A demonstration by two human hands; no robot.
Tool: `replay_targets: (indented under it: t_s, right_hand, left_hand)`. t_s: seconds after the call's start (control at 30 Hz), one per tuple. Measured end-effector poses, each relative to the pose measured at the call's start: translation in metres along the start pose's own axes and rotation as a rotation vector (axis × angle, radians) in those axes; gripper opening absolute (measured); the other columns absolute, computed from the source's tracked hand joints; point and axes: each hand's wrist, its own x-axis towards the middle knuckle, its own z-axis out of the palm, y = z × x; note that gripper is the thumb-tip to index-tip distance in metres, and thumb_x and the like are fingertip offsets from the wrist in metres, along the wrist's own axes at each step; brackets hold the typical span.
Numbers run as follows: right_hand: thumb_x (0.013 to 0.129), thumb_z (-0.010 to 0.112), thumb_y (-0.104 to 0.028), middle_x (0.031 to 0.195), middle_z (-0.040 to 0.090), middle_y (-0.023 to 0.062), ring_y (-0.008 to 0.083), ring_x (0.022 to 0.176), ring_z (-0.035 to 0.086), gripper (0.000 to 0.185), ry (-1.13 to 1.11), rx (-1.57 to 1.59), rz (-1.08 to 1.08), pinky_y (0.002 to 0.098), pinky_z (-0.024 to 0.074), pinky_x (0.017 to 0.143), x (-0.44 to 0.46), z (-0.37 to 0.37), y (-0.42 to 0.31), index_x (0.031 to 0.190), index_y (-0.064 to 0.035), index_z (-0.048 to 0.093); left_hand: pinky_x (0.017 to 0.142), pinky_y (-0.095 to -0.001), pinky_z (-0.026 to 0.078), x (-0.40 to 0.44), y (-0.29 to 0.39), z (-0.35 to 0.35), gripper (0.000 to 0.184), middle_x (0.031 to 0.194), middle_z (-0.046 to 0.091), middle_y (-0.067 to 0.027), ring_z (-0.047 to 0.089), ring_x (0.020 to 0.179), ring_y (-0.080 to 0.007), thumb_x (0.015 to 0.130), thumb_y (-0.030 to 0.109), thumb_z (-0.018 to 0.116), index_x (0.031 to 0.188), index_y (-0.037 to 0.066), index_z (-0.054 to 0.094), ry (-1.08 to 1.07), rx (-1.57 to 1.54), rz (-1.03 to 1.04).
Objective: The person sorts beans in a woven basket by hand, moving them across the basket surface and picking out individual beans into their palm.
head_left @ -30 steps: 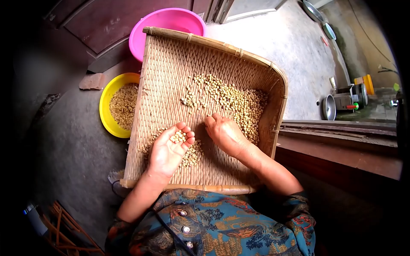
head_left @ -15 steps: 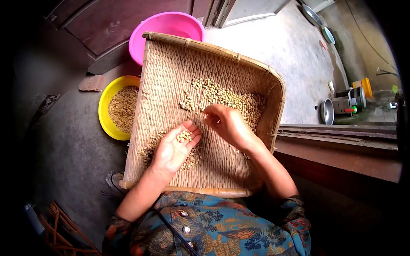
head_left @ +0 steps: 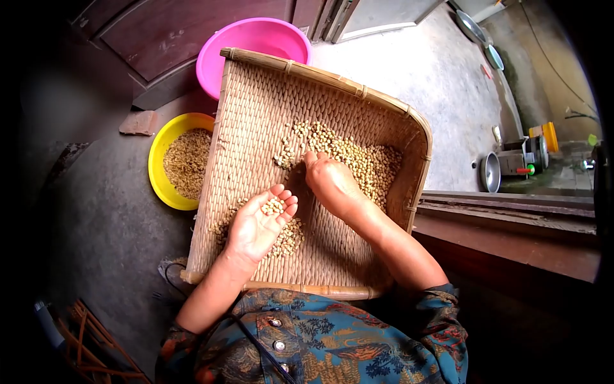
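A woven tray (head_left: 249, 121) with a bamboo rim lies in front of my body. Pale beans (head_left: 368, 166) are spread in its upper right part, and a smaller pile (head_left: 286, 240) lies at its lower left. Above that pile my left hand (head_left: 256, 224) is cupped palm up, holding several beans, its fingers curled around them. My right hand (head_left: 332, 182) is palm down at the left edge of the larger spread, thumb and fingertips pressed together. Whatever is between those fingertips is too small to make out.
Left of the tray stands a yellow basin (head_left: 157, 163) of brownish grains, near a brick piece (head_left: 138, 123). A pink basin (head_left: 211, 61) is behind the tray. A metal bowl (head_left: 490, 172) and a wooden sill (head_left: 505, 246) are at the right.
My right hand has moved up and left to the edge of the larger spread, and its fingers have closed. My left hand stays cupped around beans.
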Motion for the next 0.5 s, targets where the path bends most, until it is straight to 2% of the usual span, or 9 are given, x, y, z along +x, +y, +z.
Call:
replay_targets:
  t_s: [0.03,0.13,0.17,0.27,0.3,0.33,0.4,0.43,0.5]
  right_hand:
    - [0.083,0.055,-0.005,0.076,0.06,0.0224,0.0357,0.069,0.063,0.011,-0.015,-0.038,0.011,0.0441,0.0503,0.06,0.001,0.0,-0.002,0.091,0.0024,0.052]
    - [0.078,0.053,-0.002,0.074,0.062,0.0208,0.0344,0.069,0.065,0.006,-0.006,0.131,-0.02,0.0401,0.0531,0.059,0.0,-0.012,0.006,0.082,0.0026,0.052]
    - [0.079,0.057,-0.003,0.073,0.063,0.0192,0.0298,0.068,0.065,0.008,-0.006,0.271,0.006,0.0378,0.0537,0.061,-0.003,-0.019,0.007,0.082,0.0032,0.055]
    - [0.084,0.059,-0.005,0.075,0.063,0.014,0.0178,0.062,0.062,0.01,-0.175,0.708,0.09,0.0327,0.052,0.058,-0.016,-0.044,-0.006,0.091,0.0021,0.057]
    - [0.087,0.061,-0.007,0.078,0.065,0.0112,0.0126,0.067,0.062,0.011,-0.22,0.818,0.125,0.0291,0.0531,0.06,-0.02,-0.049,-0.013,0.093,0.0018,0.058]
    - [0.089,0.062,-0.008,0.081,0.067,0.0106,0.0146,0.07,0.063,0.012,-0.331,0.873,0.082,0.027,0.0541,0.062,-0.022,-0.052,-0.015,0.095,0.0015,0.058]
    - [0.089,0.062,-0.008,0.081,0.067,0.0111,0.0157,0.071,0.064,0.014,-0.306,0.833,-0.058,0.0272,0.0544,0.063,-0.026,-0.052,-0.02,0.097,0.0019,0.058]
    - [0.089,0.061,-0.006,0.084,0.068,0.0135,0.0166,0.076,0.066,0.013,-0.306,0.808,0.107,0.0303,0.0543,0.065,-0.023,-0.053,-0.02,0.097,0.0026,0.06]
    - [0.085,0.062,-0.003,0.085,0.067,0.0169,0.0246,0.078,0.067,0.014,-0.072,0.529,0.075,0.0345,0.0542,0.068,-0.016,-0.047,-0.011,0.098,0.0022,0.061]
  left_hand:
    - [0.093,-0.0406,0.049,-0.001,0.0,0.001,0.022,0.106,0.058,-0.0159,0.057,0.103,-0.0293,0.094,0.01,0.05,0.111,-0.004,0.053,-0.002,-0.004,0.0]
    - [0.094,-0.0414,0.049,-0.002,-0.001,-0.001,0.022,0.106,0.058,-0.0164,0.057,0.103,-0.0298,0.095,0.01,0.049,0.112,-0.004,0.053,-0.011,0.004,0.0]
    - [0.095,-0.0419,0.049,-0.002,-0.001,-0.002,0.022,0.107,0.058,-0.0166,0.057,0.103,-0.03,0.095,0.01,0.049,0.112,-0.004,0.053,-0.013,0.007,-0.001]
    - [0.097,-0.0433,0.048,-0.006,-0.004,0.007,0.023,0.107,0.057,-0.0177,0.056,0.104,-0.0312,0.095,0.011,0.048,0.112,-0.004,0.053,-0.007,-0.001,0.016]
    - [0.098,-0.0434,0.047,-0.005,-0.005,0.004,0.023,0.108,0.057,-0.0177,0.056,0.104,-0.0308,0.095,0.011,0.048,0.112,-0.004,0.053,-0.011,0.0,0.009]
    - [0.098,-0.0434,0.047,-0.002,-0.005,0.0,0.023,0.108,0.057,-0.0178,0.056,0.105,-0.0305,0.095,0.011,0.048,0.112,-0.004,0.052,-0.017,0.0,0.004]
    - [0.099,-0.0436,0.046,-0.001,-0.006,-0.002,0.024,0.108,0.057,-0.0181,0.056,0.106,-0.0303,0.095,0.012,0.048,0.112,-0.005,0.052,-0.028,-0.018,-0.015]
    - [0.099,-0.0438,0.046,-0.001,-0.007,-0.001,0.024,0.108,0.057,-0.0183,0.056,0.106,-0.0304,0.095,0.012,0.048,0.112,-0.005,0.052,-0.033,-0.035,-0.028]
    - [0.098,-0.0443,0.047,-0.003,-0.006,0.0,0.022,0.11,0.056,-0.0194,0.055,0.106,-0.032,0.095,0.01,0.047,0.111,-0.005,0.051,-0.025,-0.038,-0.041]
